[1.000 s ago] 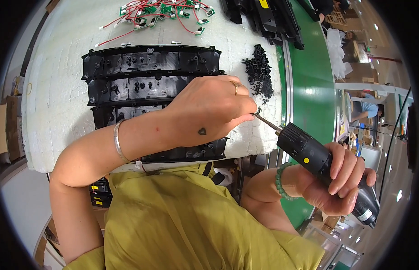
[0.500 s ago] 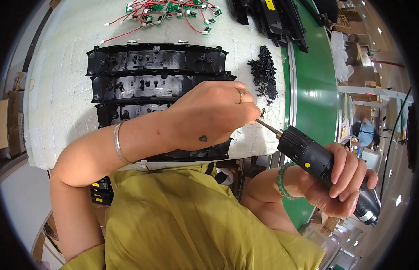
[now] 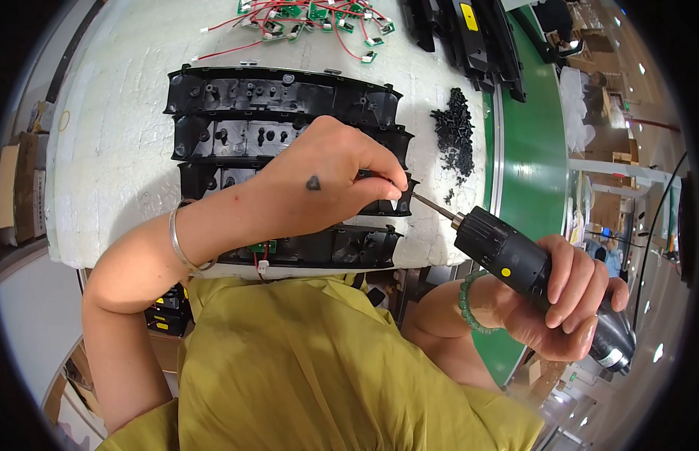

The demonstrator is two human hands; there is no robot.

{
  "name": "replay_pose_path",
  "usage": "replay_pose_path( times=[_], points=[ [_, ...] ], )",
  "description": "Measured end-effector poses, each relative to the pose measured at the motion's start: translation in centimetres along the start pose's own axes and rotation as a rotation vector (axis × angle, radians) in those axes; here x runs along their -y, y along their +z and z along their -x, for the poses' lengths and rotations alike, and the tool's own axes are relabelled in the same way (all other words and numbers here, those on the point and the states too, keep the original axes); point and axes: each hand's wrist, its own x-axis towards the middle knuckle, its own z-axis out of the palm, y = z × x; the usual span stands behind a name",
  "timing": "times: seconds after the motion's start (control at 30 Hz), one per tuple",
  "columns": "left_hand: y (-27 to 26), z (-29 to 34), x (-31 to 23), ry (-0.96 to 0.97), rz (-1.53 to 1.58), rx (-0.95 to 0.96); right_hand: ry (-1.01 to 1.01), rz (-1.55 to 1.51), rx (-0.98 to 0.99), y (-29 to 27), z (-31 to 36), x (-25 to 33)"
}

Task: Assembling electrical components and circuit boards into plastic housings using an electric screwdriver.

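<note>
My right hand (image 3: pixel 563 301) is wrapped around a black electric screwdriver (image 3: pixel 503 249), its metal bit pointing up and left. A small dark tip, possibly a screw, shows at the bit's end. Just left of it, my left hand (image 3: pixel 330 177) is closed in a pinch of thumb and forefinger, apart from the bit. Whatever the pinch holds is hidden. Below this hand lies the nearest curved black plastic housing (image 3: pixel 360 246), with a green circuit board (image 3: pixel 265 246) and a white connector (image 3: pixel 263 266) on red wires, partly covered by my forearm.
Three more black housings, including the farthest one (image 3: pixel 304 96), lie in rows on the white foam-like surface (image 3: pixel 124 150). A pile of black screws (image 3: pixel 456 135) is at right. Wired circuit boards (image 3: pixel 317 11) and black plastic parts (image 3: pixel 469 45) lie at the back, beside a green surface (image 3: pixel 533 150).
My left fingers have come away from the bit's tip, moving left. The nearest housing's circuit board and wires now show more. The whole view has shifted slightly; my right hand keeps its hold.
</note>
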Motion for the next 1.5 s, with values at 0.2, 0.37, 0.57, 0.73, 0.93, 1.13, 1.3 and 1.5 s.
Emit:
replay_pose_path(
  times=[0.2,0.37,0.57,0.73,0.93,1.13,1.3,1.5],
  points=[
    [-3.3,2.2,0.1,0.156,-0.324,-0.149,0.033,-0.027,0.030,1.5,0.1,-1.5],
    [-5.8,5.9,0.4,0.007,-0.378,-0.207,0.163,-0.069,0.047,3.1,1.0,-4.1],
    [-5.6,9.2,0.6,0.068,-0.595,-0.263,0.370,-0.139,0.153,3.3,2.1,-8.4],
    [-4.9,9.6,1.4,0.158,-0.749,-0.167,0.417,-0.127,0.064,3.3,3.4,-9.6],
    [-4.7,9.3,2.2,0.119,-0.648,-0.157,0.475,-0.080,0.101,3.6,3.4,-9.4],
    [-4.7,9.3,2.4,0.118,-0.632,-0.178,0.476,-0.086,0.114,3.6,3.3,-9.6],
    [-4.7,9.4,2.5,0.111,-0.625,-0.189,0.457,-0.092,0.130,3.3,3.5,-9.6],
    [-4.4,9.3,2.8,0.121,-0.610,-0.214,0.416,-0.044,0.142,3.3,3.5,-9.3]
  ],
)
